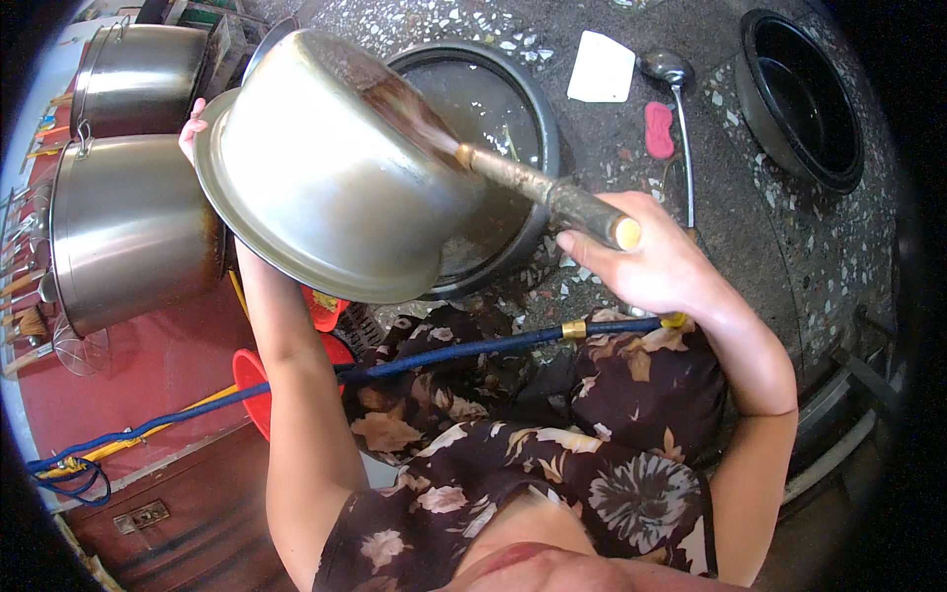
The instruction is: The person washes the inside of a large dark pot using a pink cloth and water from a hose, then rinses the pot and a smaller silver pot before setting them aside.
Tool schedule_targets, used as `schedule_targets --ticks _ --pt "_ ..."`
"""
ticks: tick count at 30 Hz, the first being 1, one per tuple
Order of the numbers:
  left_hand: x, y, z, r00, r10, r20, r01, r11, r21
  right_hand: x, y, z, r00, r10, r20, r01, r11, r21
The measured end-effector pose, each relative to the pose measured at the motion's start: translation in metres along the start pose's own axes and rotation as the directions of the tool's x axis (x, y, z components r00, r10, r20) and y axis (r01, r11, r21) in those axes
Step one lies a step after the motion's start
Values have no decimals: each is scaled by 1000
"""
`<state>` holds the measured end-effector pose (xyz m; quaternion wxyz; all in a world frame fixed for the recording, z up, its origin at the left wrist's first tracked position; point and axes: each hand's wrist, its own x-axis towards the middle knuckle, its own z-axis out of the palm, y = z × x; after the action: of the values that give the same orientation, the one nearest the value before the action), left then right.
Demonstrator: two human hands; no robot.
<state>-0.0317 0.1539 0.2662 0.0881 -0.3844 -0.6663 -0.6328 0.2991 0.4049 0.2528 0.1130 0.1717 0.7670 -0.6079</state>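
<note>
A large stainless steel pot with a wide flanged rim hangs tilted, its brown-stained base turned up and away from me. The fingers of my left hand are wrapped over its rim at the far left; the rest of that hand is hidden behind the pot. My right hand grips a worn metal spray gun, from which a water jet meets the pot's base. A blue hose runs across my lap towards that hand. Partly hidden beneath the pot is a dark round basin holding water.
On the wet speckled floor lie a white square object, a metal ladle and a pink sponge. Another dark basin stands right. Two tall steel pots, hanging utensils and a red plastic container are left.
</note>
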Motion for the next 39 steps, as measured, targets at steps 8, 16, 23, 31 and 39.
schedule_targets --ticks 8,16,23,31,39 --pt "3 25 -14 849 485 210 -495 590 638 14 47 6 975 203 91 -198 978 -63" --pt "-4 86 -44 745 617 254 -511 282 812 33 228 49 976 215 40 -167 611 774" --pt "10 76 -5 729 649 217 -494 280 823 36 333 63 864 333 -377 -368 930 -20" --pt "48 124 149 701 700 134 -479 323 816 0 148 8 869 -85 -488 377 753 540" --pt "6 185 322 800 516 306 -600 696 396 -106 244 -51 -312 364 -878 449 870 202"
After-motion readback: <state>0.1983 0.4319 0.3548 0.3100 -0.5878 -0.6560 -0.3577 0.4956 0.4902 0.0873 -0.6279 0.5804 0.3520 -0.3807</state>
